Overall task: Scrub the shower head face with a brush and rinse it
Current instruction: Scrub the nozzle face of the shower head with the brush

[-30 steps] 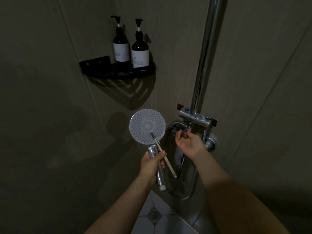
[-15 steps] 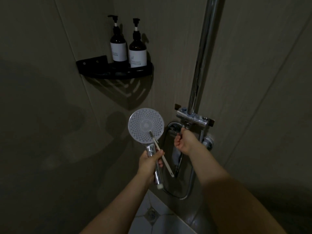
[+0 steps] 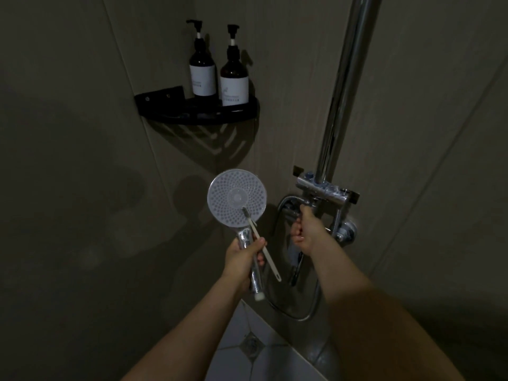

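My left hand (image 3: 243,259) grips the chrome handle of the round shower head (image 3: 237,198), whose white nozzle face points toward me. The same hand pins a thin white brush (image 3: 265,250) against the handle, its bristle end resting on the lower right of the face. My right hand (image 3: 306,229) is closed around the chrome tap lever (image 3: 309,202) under the mixer valve (image 3: 325,189) on the wall. No water shows at the nozzles.
A chrome riser pipe (image 3: 345,86) runs up from the valve. The hose (image 3: 305,309) loops below it. A black corner shelf (image 3: 198,111) holds two dark pump bottles (image 3: 218,70). A floor drain (image 3: 251,346) sits in the white tiles below.
My right hand has closed on the tap lever and moved up slightly. The shower head and brush have stayed in my left hand, almost still.
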{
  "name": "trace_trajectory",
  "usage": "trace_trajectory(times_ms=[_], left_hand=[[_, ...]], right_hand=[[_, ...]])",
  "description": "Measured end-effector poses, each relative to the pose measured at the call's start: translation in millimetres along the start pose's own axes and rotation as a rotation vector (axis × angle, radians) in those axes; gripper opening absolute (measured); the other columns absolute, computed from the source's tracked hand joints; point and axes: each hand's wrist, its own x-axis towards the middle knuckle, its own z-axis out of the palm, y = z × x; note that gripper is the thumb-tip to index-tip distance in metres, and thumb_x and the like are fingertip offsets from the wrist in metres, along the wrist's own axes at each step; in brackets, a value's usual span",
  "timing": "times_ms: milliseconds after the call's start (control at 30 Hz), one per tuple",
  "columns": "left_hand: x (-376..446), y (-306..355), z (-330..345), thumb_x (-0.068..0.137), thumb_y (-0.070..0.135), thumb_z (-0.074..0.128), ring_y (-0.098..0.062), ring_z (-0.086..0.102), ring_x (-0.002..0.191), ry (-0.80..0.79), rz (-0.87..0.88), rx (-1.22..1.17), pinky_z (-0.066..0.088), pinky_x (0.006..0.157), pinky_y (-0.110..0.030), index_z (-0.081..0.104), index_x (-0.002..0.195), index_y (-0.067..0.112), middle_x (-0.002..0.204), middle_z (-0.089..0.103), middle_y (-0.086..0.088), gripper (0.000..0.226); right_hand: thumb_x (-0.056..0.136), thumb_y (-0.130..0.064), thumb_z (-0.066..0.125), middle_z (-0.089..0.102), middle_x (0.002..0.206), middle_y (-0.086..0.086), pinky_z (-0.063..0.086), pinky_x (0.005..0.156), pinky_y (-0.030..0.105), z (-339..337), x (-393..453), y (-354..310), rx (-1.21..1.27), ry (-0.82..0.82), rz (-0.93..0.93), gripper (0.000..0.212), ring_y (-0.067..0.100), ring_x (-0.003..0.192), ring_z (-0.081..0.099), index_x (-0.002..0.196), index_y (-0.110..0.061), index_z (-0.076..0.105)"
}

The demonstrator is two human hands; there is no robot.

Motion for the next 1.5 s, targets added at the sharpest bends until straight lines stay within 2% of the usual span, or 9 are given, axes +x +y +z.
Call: trace_trajectory(times_ms=[200,300,400,533,900,1100,1267,1400,1500], left_hand=[[-1.1,0.6,-2.8,0.084,0.000,0.061,-0.006,0.048,0.039,-0.008,-0.002,0.034,0.042,0.040,-0.019,0.053,0.079,0.013,0.048,0.055,0.005,0.016],[-0.7,0.1,-4.4,0.084,0.000,0.060,-0.007,0.046,0.039,0.003,-0.002,0.032,0.041,0.040,-0.019,0.052,0.077,0.013,0.047,0.054,0.004,0.016],[0.8,-0.5,-7.1,0.084,0.000,0.060,-0.008,0.046,0.040,-0.001,0.001,0.037,0.041,0.040,-0.020,0.052,0.076,0.012,0.048,0.054,0.003,0.016],[4.0,-1.1,-10.8,0.083,0.000,0.061,-0.008,0.047,0.041,-0.014,-0.001,0.026,0.042,0.041,-0.020,0.052,0.077,0.011,0.050,0.056,0.003,0.016],[2.0,-5.4,-4.7,0.084,-0.004,0.058,-0.007,0.046,0.038,-0.005,-0.013,0.002,0.040,0.038,-0.019,0.049,0.075,0.012,0.047,0.056,0.005,0.020],[1.1,-5.3,-1.0,0.085,-0.003,0.058,-0.007,0.045,0.038,0.006,-0.026,0.008,0.040,0.039,-0.019,0.048,0.076,0.012,0.047,0.055,0.005,0.020],[1.2,-6.2,-2.2,0.085,-0.003,0.058,-0.007,0.046,0.038,0.012,-0.024,-0.001,0.040,0.039,-0.019,0.049,0.076,0.012,0.047,0.056,0.005,0.019],[-1.3,-8.3,-3.0,0.084,-0.002,0.059,-0.006,0.048,0.037,0.016,-0.038,-0.001,0.042,0.039,-0.018,0.051,0.077,0.013,0.047,0.057,0.005,0.018],[-4.8,-13.6,-3.5,0.083,-0.001,0.061,-0.005,0.050,0.038,0.032,-0.057,-0.004,0.044,0.040,-0.018,0.052,0.078,0.013,0.049,0.059,0.004,0.018]], right_hand=[[0.086,-0.036,0.053,0.044,0.054,0.003,0.029,0.031,0.016,8.9,-2.4,-0.5,-0.244,0.247,-0.115,0.025,0.014,0.040,0.039,0.080,-0.012,0.054],[0.082,-0.037,0.056,0.060,0.076,0.014,0.051,0.059,0.033,7.2,0.8,-1.6,-0.443,0.315,-0.220,0.036,0.028,0.065,0.060,0.093,-0.003,0.061],[0.081,-0.041,0.056,0.064,0.099,0.017,0.050,0.082,0.037,2.1,1.3,-0.9,-0.639,0.377,-0.313,0.046,0.034,0.092,0.062,0.106,-0.003,0.062],[0.083,-0.045,0.054,0.063,0.114,0.020,0.041,0.078,0.033,3.4,-5.1,-3.5,-0.840,0.468,-0.368,0.051,0.034,0.106,0.059,0.108,-0.001,0.061],[0.088,-0.043,0.049,0.056,0.075,0.008,0.038,0.057,0.025,10.4,-10.9,-10.5,-1.356,0.596,-0.393,0.038,0.023,0.071,0.055,0.086,-0.009,0.066],[0.093,-0.024,0.049,0.069,0.093,0.006,0.023,0.041,0.022,19.3,-15.3,-15.2,-1.654,0.651,-0.378,0.023,0.019,0.078,0.064,0.094,-0.010,0.067],[0.090,-0.038,0.050,0.060,0.078,0.009,0.036,0.054,0.025,9.8,-15.3,-14.7,-1.527,0.576,-0.411,0.032,0.022,0.064,0.052,0.088,-0.010,0.064],[0.090,-0.051,0.045,0.046,0.064,0.004,0.028,0.049,0.022,-4.7,-18.6,-3.3,-1.322,0.507,-0.439,0.044,0.016,0.053,0.041,0.074,-0.011,0.055],[0.093,-0.050,0.040,0.063,0.090,0.015,0.037,0.067,0.028,-13.0,-22.0,6.4,-1.180,0.364,-0.438,0.049,0.028,0.085,0.061,0.085,-0.006,0.062]])
